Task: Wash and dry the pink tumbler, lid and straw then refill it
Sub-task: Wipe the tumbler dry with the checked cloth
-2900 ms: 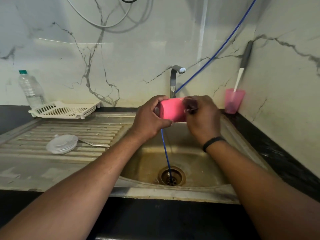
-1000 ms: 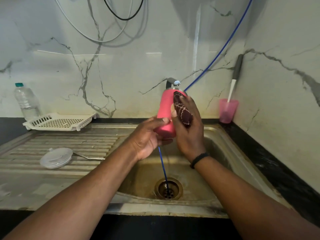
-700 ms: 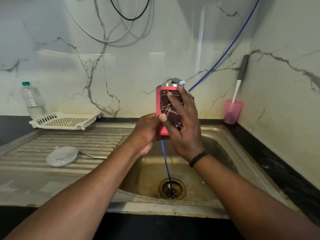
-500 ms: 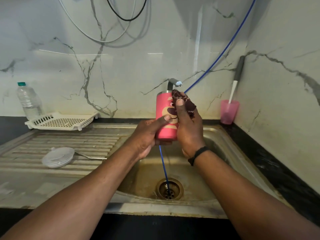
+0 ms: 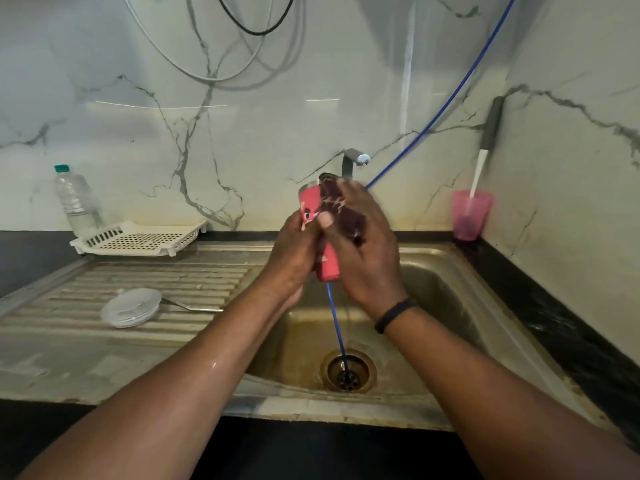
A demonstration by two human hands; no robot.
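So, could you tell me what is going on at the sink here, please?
A person is wiping the pink tumbler over the sink. The left hand grips the tumbler's side while the right hand presses a dark patterned cloth against it near the rim. The clear lid lies on the draining board, with a metal straw beside it. The tap shows no running water.
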